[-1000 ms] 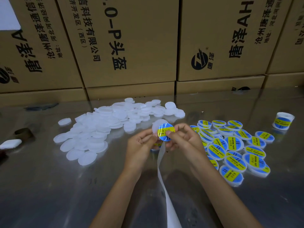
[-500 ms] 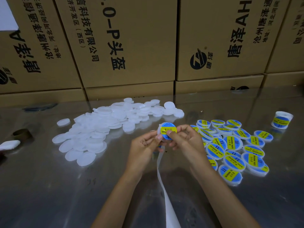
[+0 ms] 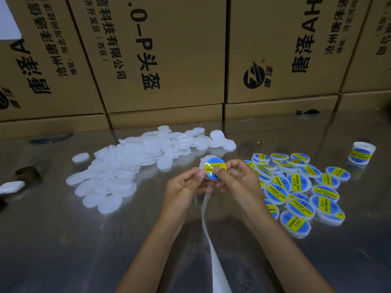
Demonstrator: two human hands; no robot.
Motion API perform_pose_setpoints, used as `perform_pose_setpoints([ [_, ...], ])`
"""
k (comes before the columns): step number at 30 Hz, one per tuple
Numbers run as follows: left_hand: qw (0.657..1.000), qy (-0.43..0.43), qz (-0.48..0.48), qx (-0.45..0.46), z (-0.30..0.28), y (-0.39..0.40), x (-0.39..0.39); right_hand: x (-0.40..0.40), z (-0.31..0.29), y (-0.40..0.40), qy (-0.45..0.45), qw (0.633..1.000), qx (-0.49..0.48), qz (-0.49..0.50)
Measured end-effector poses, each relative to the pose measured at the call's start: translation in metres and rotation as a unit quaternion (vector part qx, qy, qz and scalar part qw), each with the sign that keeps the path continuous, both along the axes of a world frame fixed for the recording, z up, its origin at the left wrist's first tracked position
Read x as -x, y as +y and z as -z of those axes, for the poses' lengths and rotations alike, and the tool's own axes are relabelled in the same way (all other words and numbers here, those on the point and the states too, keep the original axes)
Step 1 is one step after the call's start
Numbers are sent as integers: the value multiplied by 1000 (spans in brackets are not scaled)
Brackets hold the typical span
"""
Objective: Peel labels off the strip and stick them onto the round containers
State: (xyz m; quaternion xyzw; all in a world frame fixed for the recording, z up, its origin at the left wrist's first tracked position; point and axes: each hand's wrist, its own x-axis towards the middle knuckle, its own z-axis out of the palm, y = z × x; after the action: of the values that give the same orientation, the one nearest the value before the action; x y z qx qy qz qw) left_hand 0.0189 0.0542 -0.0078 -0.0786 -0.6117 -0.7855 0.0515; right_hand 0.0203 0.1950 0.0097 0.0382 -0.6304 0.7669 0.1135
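Both hands hold one white round container [image 3: 212, 167] just above the table's middle; a blue and yellow label covers its top. My left hand [image 3: 183, 188] grips its left edge with the thumb on the rim. My right hand [image 3: 238, 179] holds the right side, its thumb pressing on the yellow band of the label. The white backing strip [image 3: 208, 233] hangs down from under my hands toward the near edge. A heap of plain white containers [image 3: 135, 161] lies to the left. Labelled containers [image 3: 296, 187] are piled on the right.
A roll of labels [image 3: 361, 153] stands at the far right. Cardboard boxes [image 3: 169, 56] wall off the back of the shiny metal table [image 3: 63, 240]. A brown tape core [image 3: 27, 173] and a white piece [image 3: 11, 186] lie at the left edge.
The label went from half-lifted beside the container to lying flat on its top. My right thumb slid onto the label's middle, and both hands shifted slightly.
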Motion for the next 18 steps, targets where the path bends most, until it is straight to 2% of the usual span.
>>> perform_pose_setpoints([
  [18,998,27,6,48,-6,2,-7,1,4,0,5,1000,-8,10],
])
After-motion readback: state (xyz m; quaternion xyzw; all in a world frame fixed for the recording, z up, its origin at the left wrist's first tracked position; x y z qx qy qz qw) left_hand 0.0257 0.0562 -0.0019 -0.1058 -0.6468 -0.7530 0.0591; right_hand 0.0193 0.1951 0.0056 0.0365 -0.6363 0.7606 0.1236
